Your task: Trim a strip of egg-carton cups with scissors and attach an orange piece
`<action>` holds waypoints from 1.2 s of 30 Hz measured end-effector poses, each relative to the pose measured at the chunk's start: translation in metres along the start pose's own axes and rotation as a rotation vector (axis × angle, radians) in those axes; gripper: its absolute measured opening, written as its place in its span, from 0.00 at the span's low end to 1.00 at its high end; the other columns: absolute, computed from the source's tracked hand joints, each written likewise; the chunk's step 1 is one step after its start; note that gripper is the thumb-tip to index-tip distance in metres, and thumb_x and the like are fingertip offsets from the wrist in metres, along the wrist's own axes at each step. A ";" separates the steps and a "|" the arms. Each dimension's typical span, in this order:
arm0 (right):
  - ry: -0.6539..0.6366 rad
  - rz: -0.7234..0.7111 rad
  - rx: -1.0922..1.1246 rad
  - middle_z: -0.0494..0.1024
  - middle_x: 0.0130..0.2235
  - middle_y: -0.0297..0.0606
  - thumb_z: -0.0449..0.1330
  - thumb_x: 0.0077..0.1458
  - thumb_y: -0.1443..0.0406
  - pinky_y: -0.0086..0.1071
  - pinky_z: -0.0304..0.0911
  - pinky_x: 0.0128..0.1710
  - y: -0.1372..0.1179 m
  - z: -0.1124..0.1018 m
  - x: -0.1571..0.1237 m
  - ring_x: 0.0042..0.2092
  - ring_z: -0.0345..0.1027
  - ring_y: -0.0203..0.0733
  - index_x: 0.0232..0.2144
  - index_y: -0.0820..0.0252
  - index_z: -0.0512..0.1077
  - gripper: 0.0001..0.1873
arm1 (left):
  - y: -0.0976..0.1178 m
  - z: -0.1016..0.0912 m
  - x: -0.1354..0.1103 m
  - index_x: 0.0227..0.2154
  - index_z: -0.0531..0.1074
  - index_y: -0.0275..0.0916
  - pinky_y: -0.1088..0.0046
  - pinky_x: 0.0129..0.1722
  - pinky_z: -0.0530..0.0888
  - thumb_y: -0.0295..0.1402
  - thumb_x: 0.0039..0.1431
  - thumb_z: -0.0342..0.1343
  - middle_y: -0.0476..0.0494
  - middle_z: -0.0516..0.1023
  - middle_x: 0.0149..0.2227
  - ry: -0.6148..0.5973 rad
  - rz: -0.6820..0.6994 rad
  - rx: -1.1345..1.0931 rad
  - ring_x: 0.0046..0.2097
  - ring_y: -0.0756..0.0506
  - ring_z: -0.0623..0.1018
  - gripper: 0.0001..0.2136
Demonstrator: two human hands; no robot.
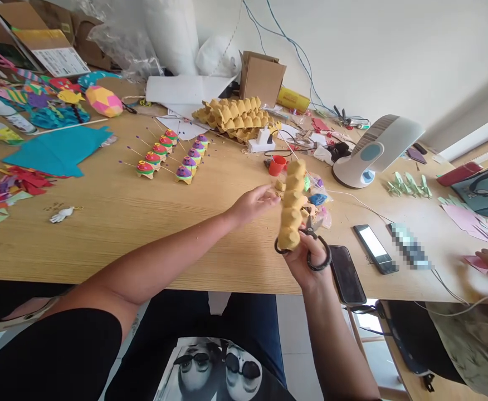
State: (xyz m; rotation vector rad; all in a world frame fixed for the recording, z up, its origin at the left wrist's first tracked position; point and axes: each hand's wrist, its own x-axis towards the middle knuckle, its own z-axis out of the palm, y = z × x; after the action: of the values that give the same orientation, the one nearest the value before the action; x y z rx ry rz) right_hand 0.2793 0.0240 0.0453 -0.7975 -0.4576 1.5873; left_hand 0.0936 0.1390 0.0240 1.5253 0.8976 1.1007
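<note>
Partly, the carton strip (293, 207) hides black scissors (310, 232).

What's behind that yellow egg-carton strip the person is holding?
Beyond the egg-carton strip, a red cup shows at its upper left and a blue packet at its right. Whatever lies directly behind the strip is covered.

right hand (307, 260): 1 egg-carton strip (293, 203), scissors (311, 232) | left hand (254, 205): near strip

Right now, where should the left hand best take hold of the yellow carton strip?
Probably the upper end, from the left: the strip is long, the right hand holds it low, and scissor blades show on the strip's right.
</note>
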 end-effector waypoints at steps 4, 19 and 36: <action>-0.024 0.081 -0.103 0.81 0.36 0.27 0.72 0.49 0.67 0.28 0.72 0.35 0.037 0.023 0.014 0.36 0.77 0.35 0.39 0.54 0.73 0.16 | 0.007 -0.001 -0.014 0.70 0.61 0.40 0.69 0.43 0.77 0.44 0.57 0.70 0.39 0.84 0.46 0.018 -0.068 -0.255 0.44 0.42 0.83 0.41; -0.013 -0.122 -0.904 0.77 0.34 0.33 0.66 0.59 0.45 0.36 0.69 0.35 0.013 -0.025 0.013 0.34 0.73 0.41 0.48 0.55 0.65 0.26 | -0.019 -0.069 -0.052 0.72 0.58 0.38 0.73 0.34 0.77 0.24 0.53 0.67 0.49 0.78 0.35 0.227 -0.523 -0.275 0.35 0.47 0.80 0.43; 0.021 0.002 -2.274 0.86 0.43 0.47 0.60 0.65 0.52 0.36 0.63 0.36 0.013 0.051 0.075 0.46 0.81 0.55 0.51 0.58 0.74 0.20 | -0.037 -0.099 -0.049 0.57 0.77 0.40 0.58 0.59 0.75 0.39 0.61 0.60 0.37 0.77 0.55 0.086 0.007 0.580 0.56 0.37 0.77 0.22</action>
State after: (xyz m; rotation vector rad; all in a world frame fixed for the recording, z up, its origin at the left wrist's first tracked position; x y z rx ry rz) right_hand 0.2326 0.1020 0.0535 -2.2907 -2.2856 0.3475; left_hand -0.0164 0.1311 -0.0148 1.9560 1.3516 0.9593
